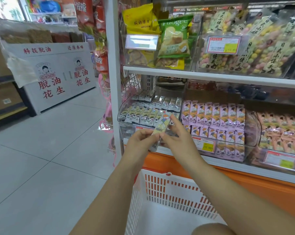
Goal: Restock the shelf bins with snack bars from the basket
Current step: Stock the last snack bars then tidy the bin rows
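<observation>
Both hands hold one pale yellow-green snack bar (162, 125) in front of the leftmost clear shelf bin (124, 106). My left hand (140, 141) pinches its lower end. My right hand (179, 138) pinches its side, with the index finger stretched along the upper part. That bin holds rows of the same greenish bars (143, 114). The neighbouring bin holds pink bars (216, 116). A white plastic basket (162, 189) stands below my arms; its visible inside shows no bars.
An upper shelf (211, 77) carries bags of chips and bins of coloured sweets. An orange base panel (245, 184) runs beneath the bins. Pale tiled floor (50, 150) extends left to a white peanut display counter (58, 77). A white upright post (113, 65) marks the shelf's left end.
</observation>
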A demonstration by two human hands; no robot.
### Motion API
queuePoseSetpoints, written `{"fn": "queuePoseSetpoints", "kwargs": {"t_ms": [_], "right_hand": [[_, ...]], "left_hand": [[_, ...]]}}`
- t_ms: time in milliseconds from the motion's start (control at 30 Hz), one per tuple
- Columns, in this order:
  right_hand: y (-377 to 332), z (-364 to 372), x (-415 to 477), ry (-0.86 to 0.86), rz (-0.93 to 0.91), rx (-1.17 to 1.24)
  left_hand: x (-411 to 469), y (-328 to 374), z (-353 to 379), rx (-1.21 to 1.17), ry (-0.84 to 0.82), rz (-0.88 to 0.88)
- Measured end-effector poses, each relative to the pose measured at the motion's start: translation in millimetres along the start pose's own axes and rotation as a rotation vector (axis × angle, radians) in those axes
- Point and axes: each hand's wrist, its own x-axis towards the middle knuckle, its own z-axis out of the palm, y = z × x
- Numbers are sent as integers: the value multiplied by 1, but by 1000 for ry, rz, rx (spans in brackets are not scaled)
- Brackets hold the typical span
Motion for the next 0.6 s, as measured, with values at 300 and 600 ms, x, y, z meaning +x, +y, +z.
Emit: {"fn": "queuePoseSetpoints", "kwargs": {"t_ms": [300,600], "right_hand": [[-11,-3,68,99,-63,-177],[4,-20,137,-7,10,-368]], "left_hand": [[68,28,13,236,6,151],[138,25,-6,879,-18,290]]}}
